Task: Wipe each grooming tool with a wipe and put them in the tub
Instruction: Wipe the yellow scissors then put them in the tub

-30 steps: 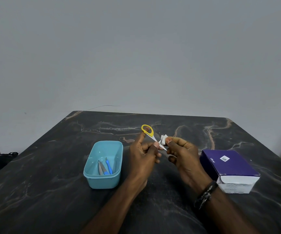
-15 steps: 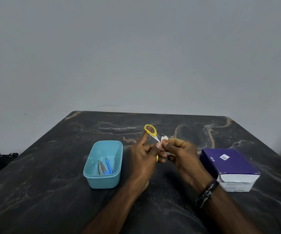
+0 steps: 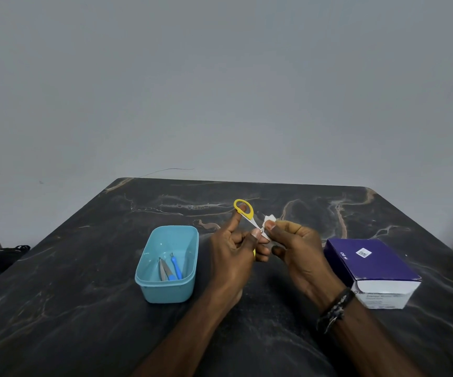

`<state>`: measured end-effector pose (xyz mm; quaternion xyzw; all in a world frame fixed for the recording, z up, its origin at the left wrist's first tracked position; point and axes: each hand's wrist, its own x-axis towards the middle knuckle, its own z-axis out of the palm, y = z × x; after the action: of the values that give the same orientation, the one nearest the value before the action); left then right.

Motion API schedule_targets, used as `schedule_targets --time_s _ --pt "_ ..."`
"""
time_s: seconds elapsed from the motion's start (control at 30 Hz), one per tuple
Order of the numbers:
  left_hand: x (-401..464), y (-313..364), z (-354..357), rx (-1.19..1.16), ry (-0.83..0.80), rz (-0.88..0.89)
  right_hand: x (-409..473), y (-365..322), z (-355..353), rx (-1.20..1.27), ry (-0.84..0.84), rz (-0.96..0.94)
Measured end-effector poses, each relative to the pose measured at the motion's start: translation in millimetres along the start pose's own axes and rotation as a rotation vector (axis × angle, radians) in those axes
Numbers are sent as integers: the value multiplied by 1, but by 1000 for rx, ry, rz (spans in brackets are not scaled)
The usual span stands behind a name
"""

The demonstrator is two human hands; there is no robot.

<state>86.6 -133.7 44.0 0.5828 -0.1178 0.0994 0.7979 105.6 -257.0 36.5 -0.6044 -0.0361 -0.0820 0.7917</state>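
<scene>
My left hand holds small scissors with yellow handles above the middle of the table; one yellow loop sticks up past my index finger, the other is mostly hidden behind my fingers. My right hand pinches a small white wipe around the scissors' blades, so the blades are covered. To the left stands the light blue tub, holding a metal tool and a thin blue-handled tool.
A purple and white box lies to the right of my right hand. The dark marbled table ends at a grey wall behind. A dark object lies off the table's left edge.
The wipe in my right hand has slid along the blades toward my left hand. The scissors have shifted slightly; tub and box have not moved.
</scene>
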Motion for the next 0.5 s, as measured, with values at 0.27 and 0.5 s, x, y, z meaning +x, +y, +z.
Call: schedule_targets --time_s 0.27,0.5 --pt "0 -2 -2 48 35 -1 -2 3 2 -24 -91 56" --pt "0 -1 1 27 5 4 0 0 4 34 22 2"
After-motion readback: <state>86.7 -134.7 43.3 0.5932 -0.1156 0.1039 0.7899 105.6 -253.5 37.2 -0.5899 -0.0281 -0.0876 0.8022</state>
